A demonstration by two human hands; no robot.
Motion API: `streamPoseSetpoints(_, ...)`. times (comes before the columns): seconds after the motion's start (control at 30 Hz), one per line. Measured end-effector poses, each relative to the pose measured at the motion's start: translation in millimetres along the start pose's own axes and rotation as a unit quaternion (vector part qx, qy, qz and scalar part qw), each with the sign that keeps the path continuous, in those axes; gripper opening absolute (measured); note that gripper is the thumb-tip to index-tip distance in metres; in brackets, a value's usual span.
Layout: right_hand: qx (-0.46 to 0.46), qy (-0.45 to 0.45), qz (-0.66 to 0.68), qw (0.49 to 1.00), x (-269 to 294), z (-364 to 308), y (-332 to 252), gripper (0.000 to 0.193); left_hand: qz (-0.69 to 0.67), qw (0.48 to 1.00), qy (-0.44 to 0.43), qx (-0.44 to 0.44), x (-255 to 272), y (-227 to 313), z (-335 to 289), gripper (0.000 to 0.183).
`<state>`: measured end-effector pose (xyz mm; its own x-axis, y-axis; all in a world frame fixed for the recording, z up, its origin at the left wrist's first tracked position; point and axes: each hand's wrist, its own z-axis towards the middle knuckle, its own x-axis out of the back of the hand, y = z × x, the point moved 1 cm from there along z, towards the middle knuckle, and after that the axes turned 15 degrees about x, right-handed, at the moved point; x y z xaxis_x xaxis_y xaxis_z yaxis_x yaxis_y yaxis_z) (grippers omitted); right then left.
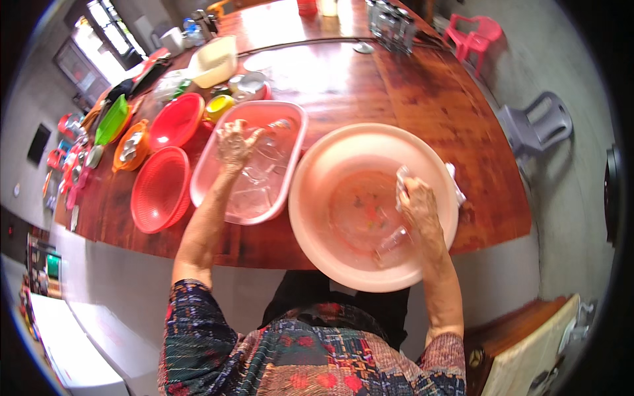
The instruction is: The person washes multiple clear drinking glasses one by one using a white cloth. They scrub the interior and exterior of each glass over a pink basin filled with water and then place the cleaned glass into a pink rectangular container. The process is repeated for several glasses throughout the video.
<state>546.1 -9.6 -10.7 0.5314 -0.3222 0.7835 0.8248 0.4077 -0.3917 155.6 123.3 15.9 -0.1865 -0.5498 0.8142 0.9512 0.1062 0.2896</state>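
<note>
My right hand (pixel 417 206) grips a white cloth (pixel 404 179) over the round pink basin (pixel 310 218), which holds soapy water. A clear glass (pixel 393 241) lies in the water just under that hand. My left hand (pixel 232 142) reaches into the rectangular pink tub (pixel 297 132) to the left. Its fingers are spread above several clear glasses (pixel 259 179) lying in the tub; whether it touches one I cannot tell.
Two red colanders (pixel 160 190) (pixel 176 121), an orange bowl (pixel 131 145) and a green dish (pixel 111 120) stand left on the wooden table (pixel 422 99). A yellow cup (pixel 218 104), a cream tray (pixel 214 61), a rack of glasses (pixel 391 26), a grey chair (pixel 536 125) and a pink chair (pixel 473 37).
</note>
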Motion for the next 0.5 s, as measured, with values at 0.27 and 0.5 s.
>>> streamPoseSetpoints(0.27, -0.064, -0.061, -0.072, 0.993, 3.3, 8.8, -6.9, 0.018, -0.296, 0.923, -0.206, -0.135, 49.7, 129.6, -80.4, 0.028)
streamPoseSetpoints(0.5, -0.099, -0.097, -0.096, 0.986, 3.0, 8.8, 4.8, 0.024, -0.043, 0.794, -0.566, -0.217, 35.4, 221.0, -201.1, 0.068)
